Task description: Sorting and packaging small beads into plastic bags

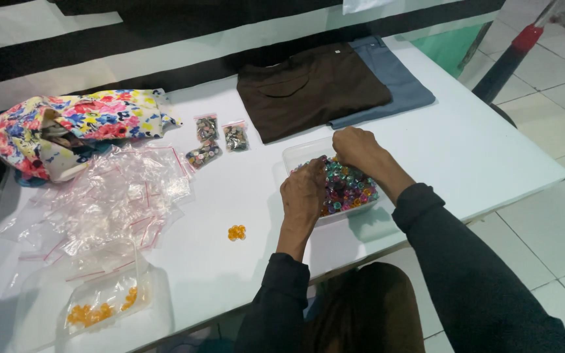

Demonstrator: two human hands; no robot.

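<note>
White table, seen from above. At the far edge, folded brown garment overlapping a folded blue garment. To the left, floral fabric bundle, then a loose heap of clear zip bags — light, slippery, likely to slide if brushed by a sleeve. Near the front edge, shallow clear tray filled with mixed coloured beads; close enough to the edge to tip or scatter under a hard downward push. Left hand curled over the tray's left side, fingertips buried among beads; right hand bent at the far rim, fingers pinched together — contents of either grip not visible. Front left, clear container with orange beads. Three small filled bead bags. Smallest: stray cluster of orange beads on bare table, free to roll off.
</note>
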